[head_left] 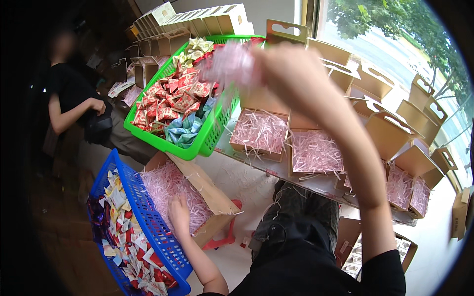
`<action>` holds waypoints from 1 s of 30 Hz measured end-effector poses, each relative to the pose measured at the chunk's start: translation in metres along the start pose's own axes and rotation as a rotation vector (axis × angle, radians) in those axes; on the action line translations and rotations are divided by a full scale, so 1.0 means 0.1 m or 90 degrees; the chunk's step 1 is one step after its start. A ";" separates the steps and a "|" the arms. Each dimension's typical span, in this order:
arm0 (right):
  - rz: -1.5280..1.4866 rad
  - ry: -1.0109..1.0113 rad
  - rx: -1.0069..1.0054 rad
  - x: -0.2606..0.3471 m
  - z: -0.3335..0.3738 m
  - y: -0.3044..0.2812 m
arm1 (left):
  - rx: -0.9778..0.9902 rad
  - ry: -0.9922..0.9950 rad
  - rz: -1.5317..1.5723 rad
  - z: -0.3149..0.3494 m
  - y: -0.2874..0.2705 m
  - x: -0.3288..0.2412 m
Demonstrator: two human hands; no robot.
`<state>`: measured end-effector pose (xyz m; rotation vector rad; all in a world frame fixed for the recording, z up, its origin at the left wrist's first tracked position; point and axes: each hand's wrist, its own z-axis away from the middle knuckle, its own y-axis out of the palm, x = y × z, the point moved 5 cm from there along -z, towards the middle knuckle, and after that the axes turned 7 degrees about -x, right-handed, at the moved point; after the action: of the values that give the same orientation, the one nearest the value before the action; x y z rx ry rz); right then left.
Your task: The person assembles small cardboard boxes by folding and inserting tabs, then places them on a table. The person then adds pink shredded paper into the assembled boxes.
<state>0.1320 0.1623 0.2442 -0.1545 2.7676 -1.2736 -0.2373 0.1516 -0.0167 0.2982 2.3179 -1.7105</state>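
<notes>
My right hand (286,64), smeared by motion, is raised over the table with a loose clump of pink shredded paper (229,65) in its grip. Loose strands trail below the clump. Lower left, my left hand (178,212) reaches into a large cardboard box (205,190) full of the same pink shreds, its fingers curled into them and partly buried. Just under the raised clump stands a green basket (200,148) of red, cream and teal wrapped packets. Right of that basket, small brown boxes (269,156) hold beds of pink shreds.
A blue basket (148,209) of small mixed packets stands left of the large box. More handled boxes (390,126) crowd the table by the window. White boxes (212,20) line the back. A person in black (74,93) is at the far left. A red stool (224,237) supports the large box.
</notes>
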 end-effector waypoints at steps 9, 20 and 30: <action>-0.163 0.150 0.383 -1.19 -0.86 1.03 | 0.133 0.016 -0.101 0.08 0.30 -0.01; 0.051 0.115 0.567 -1.43 -0.86 2.26 | 0.213 -0.029 -0.119 0.08 0.53 0.14; 0.079 0.223 0.494 -1.34 -0.88 2.39 | 0.251 -0.057 -0.122 0.12 0.47 0.08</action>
<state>0.2406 0.4009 0.1247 0.3164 2.2279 -2.3845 -0.2295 0.1539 -0.0651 0.0666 1.9875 -2.2240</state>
